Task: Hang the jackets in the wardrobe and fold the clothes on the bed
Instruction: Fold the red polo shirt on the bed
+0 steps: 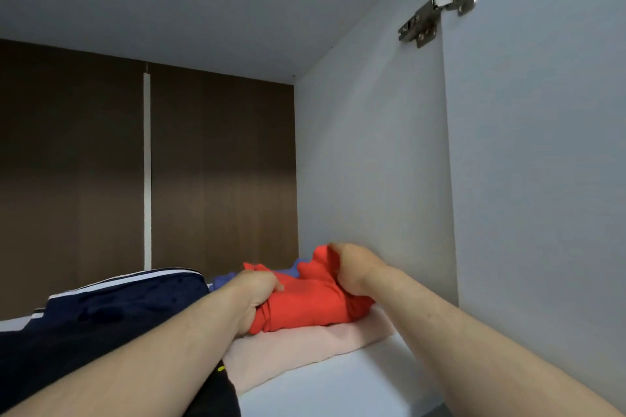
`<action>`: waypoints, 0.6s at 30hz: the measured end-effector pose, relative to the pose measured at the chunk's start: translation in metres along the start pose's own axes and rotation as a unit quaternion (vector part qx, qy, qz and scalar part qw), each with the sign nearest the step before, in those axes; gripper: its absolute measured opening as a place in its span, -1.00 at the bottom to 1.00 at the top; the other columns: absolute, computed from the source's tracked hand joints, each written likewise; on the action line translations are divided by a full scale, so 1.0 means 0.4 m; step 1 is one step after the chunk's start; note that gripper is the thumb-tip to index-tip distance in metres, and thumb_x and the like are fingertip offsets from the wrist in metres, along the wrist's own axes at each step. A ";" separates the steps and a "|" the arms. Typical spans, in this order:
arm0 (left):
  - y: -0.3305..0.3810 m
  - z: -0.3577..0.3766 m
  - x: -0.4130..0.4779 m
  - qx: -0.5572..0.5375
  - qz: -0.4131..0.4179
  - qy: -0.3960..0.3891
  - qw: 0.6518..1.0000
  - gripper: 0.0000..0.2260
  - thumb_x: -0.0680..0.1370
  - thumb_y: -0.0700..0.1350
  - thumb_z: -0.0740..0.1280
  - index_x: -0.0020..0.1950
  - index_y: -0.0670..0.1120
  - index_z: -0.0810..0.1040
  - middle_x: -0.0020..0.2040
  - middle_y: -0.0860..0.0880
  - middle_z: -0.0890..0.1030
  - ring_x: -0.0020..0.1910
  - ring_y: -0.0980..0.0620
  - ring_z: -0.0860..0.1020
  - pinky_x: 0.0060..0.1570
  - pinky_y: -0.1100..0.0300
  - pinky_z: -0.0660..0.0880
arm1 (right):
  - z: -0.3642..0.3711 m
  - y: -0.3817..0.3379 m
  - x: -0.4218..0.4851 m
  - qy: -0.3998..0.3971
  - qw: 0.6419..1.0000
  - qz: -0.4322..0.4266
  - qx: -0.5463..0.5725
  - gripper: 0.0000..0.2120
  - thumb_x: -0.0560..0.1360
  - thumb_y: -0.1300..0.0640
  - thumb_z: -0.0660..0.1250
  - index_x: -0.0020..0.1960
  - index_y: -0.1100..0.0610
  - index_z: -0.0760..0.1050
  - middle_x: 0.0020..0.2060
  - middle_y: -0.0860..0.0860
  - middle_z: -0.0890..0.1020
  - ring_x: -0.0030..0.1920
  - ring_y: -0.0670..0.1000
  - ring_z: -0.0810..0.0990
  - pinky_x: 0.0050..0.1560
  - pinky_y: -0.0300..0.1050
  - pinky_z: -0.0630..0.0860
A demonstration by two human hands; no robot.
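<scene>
A folded red garment (305,301) lies on top of a folded pale pink garment (298,345) on a white wardrobe shelf (338,389). My left hand (254,298) grips the red garment's left edge. My right hand (352,267) grips its right end near the shelf's side wall. A bit of blue cloth (223,279) shows behind the red one. A dark navy garment with white stripes (111,308) lies folded to the left on the same shelf.
The compartment has a brown back panel (220,179), a white side wall (372,162) on the right and a white top (203,3). An open door (542,145) with a metal hinge (437,7) stands at the right.
</scene>
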State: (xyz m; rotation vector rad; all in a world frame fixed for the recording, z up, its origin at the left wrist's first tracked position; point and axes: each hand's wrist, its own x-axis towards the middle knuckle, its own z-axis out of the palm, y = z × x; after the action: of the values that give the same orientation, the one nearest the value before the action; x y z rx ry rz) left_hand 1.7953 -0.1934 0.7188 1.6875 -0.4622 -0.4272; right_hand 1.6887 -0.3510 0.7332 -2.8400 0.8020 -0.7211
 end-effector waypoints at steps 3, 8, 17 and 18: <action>-0.018 -0.011 0.011 -0.033 -0.015 -0.029 0.999 -0.70 0.54 -0.37 0.29 0.28 -0.32 0.46 0.09 -0.31 0.59 -0.01 -0.22 0.59 -0.03 -0.04 0.57 | 0.019 -0.003 -0.006 -0.048 0.995 -0.014 -0.087 -0.67 0.59 0.13 0.20 0.34 0.04 0.49 0.27 0.10 0.58 0.27 0.16 0.54 0.25 -0.07 0.45; -0.016 -0.037 0.014 0.275 0.112 0.103 0.949 -0.43 0.49 -0.10 0.40 0.44 -0.23 0.32 0.37 -0.24 0.41 0.33 -0.21 0.44 0.30 -0.01 0.44 | -0.008 -0.055 -0.006 0.063 0.979 -0.041 -0.192 -0.67 0.62 0.04 0.13 0.27 0.09 0.54 0.23 0.13 0.50 0.25 0.20 0.49 0.19 0.02 0.45; -0.053 -0.036 0.009 0.418 0.088 -0.215 0.878 -0.34 0.61 0.33 -0.03 0.62 0.01 0.00 0.62 0.00 0.02 0.59 0.02 -0.01 0.55 0.02 -0.11 | 0.094 -0.035 0.034 -0.187 0.981 0.046 0.010 -0.38 0.61 -0.32 -0.14 0.56 -0.06 0.20 0.56 0.07 0.23 0.53 0.11 0.23 0.50 0.04 0.12; -0.054 -0.036 0.014 0.435 0.088 -0.207 0.872 -0.31 0.60 0.35 -0.04 0.62 0.01 -0.04 0.62 0.00 -0.03 0.59 0.02 -0.05 0.55 0.00 -0.14 | 0.093 -0.036 0.040 -0.193 0.978 0.069 0.031 -0.37 0.60 -0.34 -0.12 0.56 -0.07 0.19 0.56 0.07 0.22 0.54 0.10 0.21 0.50 0.04 0.10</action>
State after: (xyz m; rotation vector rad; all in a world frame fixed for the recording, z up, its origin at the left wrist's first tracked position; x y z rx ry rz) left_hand 1.8090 -0.1814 0.6996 2.3919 -1.2591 -0.4813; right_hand 1.7249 -0.3478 0.7101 -2.7027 0.8772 -0.1625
